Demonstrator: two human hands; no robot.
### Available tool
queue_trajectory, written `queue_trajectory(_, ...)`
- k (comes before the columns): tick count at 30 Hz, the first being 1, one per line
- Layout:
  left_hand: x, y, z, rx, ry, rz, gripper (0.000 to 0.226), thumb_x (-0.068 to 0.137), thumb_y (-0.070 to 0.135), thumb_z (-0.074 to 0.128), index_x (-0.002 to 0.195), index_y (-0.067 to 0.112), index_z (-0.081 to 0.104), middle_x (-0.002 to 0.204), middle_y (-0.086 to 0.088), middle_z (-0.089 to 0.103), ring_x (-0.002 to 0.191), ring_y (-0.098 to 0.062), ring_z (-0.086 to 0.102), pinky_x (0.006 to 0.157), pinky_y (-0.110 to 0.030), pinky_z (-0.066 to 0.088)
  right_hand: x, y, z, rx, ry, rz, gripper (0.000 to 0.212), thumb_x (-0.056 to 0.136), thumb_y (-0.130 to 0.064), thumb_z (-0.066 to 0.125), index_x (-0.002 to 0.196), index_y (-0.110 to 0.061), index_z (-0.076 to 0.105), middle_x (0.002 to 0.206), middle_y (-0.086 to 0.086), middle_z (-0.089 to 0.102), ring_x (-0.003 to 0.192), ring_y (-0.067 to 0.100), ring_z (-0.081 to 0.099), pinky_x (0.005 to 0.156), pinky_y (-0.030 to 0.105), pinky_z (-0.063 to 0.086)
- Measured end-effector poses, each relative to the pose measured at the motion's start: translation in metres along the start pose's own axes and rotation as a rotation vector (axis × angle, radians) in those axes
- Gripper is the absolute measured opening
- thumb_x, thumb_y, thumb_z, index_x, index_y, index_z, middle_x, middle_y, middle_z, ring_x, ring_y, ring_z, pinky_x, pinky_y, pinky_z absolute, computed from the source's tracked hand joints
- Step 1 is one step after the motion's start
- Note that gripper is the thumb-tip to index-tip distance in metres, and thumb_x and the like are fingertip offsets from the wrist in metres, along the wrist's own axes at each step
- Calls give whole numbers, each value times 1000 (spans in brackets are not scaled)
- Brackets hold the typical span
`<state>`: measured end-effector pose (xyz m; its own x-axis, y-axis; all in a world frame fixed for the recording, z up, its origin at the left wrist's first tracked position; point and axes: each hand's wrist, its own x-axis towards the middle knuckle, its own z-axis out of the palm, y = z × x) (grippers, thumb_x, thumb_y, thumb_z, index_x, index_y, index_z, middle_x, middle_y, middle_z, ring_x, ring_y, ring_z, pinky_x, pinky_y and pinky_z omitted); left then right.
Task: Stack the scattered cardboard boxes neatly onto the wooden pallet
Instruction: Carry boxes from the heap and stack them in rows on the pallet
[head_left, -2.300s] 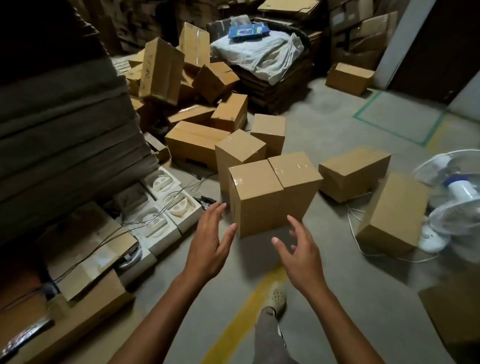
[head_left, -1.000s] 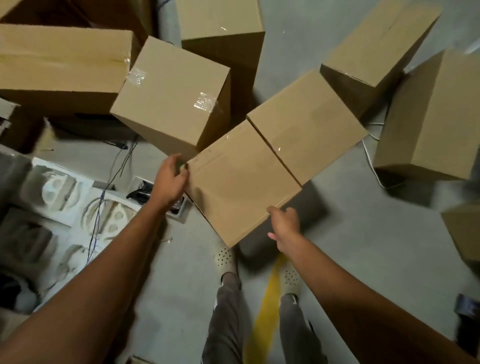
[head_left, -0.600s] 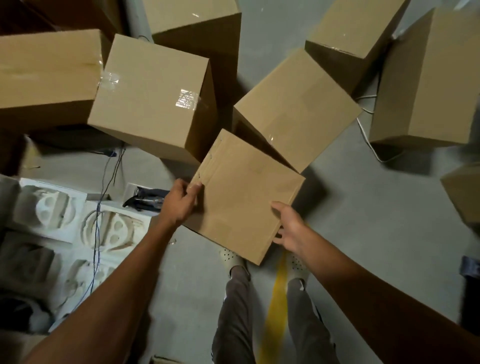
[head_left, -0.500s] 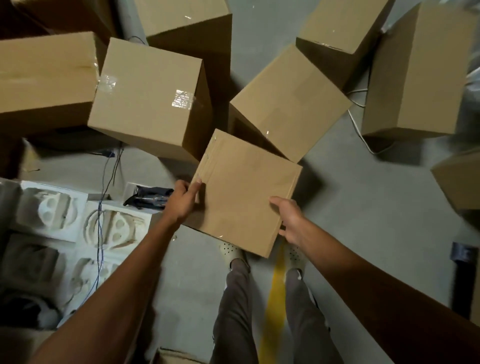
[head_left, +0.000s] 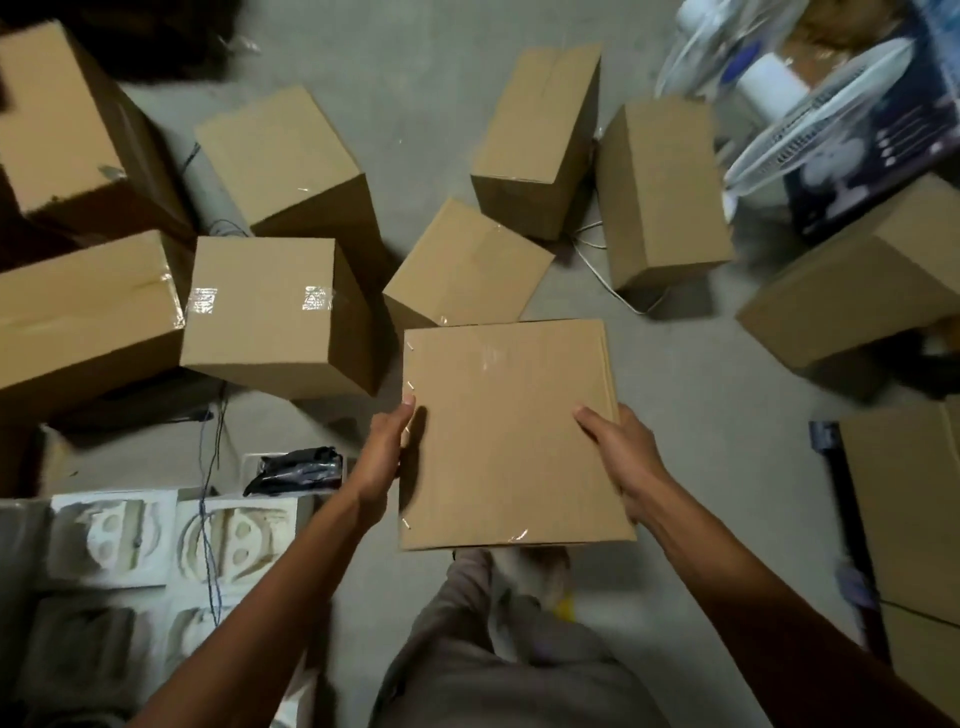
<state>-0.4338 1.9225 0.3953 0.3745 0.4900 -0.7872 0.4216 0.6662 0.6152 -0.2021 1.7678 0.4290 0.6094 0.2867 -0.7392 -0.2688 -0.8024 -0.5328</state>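
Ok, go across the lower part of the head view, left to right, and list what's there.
From the left: white foam inserts, left hand, held cardboard box, right hand, cardboard box at the right edge.

**Two hands hold a box by its sides**

Both bare forearms come up from the lower corners of the view and draw together toward the middle. The left hand (head_left: 382, 457) grips the left edge of the box (head_left: 509, 441). Its thumb lies along that edge on the top face, and the other fingers are hidden by the side. The right hand (head_left: 626, 457) grips the right edge, with the thumb on the top face pointing inward and the fingers out of sight round the side. Both wrists look nearly straight. The hands sit opposite each other, about level.
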Motion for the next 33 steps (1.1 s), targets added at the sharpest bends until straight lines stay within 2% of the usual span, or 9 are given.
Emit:
queue_trajectory(2,-14,8,24,16,0,61,59,91,75,42,126,29,51,130,6,55,120,-16,54,109,-42,38,-24,1,-27,105,-22,-50,40,91,-50,67,124,-29,58,119,2,69,106,25,67,97,50,55)
queue_trajectory(6,-4,4,72,75,-58,85,90,69,97,43,129,33,61,129,-1,66,119,-23,62,109,-53,42,-64,20,-82,231,50,-90,47,93,-43,68,134,-25,55,119,0,70,106,22,68,97,49,55)
queue_trajectory(14,-128,37,202,239,-397,112,44,105,50,37,124,20,62,112,-5,72,100,-17,65,81,-32,47,-158,122,-183,439,272,-116,41,94,-46,68,127,-25,56,113,-1,69,100,18,68,85,37,58)
queue_trajectory(18,-201,20,270,328,-563,149,50,107,45,37,127,6,60,72,3,70,67,-11,63,100,-45,49,-224,196,-227,579,416,-115,54,87,-51,72,131,-23,58,115,1,72,101,20,71,91,44,58)
queue_trajectory(20,-244,7,308,360,-629,149,47,107,41,38,127,6,61,85,-4,69,78,-17,63,86,-38,49,-259,234,-248,677,502,-107,62,82,-53,77,133,-23,58,115,1,73,100,21,72,93,48,58)
queue_trajectory(24,-312,-33,379,401,-812,119,45,110,33,32,138,6,54,129,-15,64,112,-24,61,101,-36,43,-328,308,-278,788,712,-80,78,76,-58,81,140,-26,51,128,0,67,112,24,67,101,51,52)
queue_trajectory(27,-353,-70,429,549,-952,146,46,110,35,30,140,9,54,139,-8,60,129,-23,52,118,-38,28,-375,357,-295,771,902,-69,54,81,-53,76,127,-30,59,125,-2,69,112,20,65,105,48,49)
queue_trajectory(30,-388,-103,485,696,-998,181,35,109,38,33,128,20,57,122,3,65,110,-13,56,107,-26,28,-415,399,-313,790,1058,-9,43,83,-56,72,118,-32,64,115,-6,71,110,22,66,103,48,50)
queue_trajectory(33,-416,-132,543,869,-1056,161,67,93,64,49,146,23,50,150,-3,50,136,-26,47,121,-45,24,-445,442,-337,857,1163,75,36,87,-54,71,112,-30,65,112,-3,71,106,24,67,99,52,53)
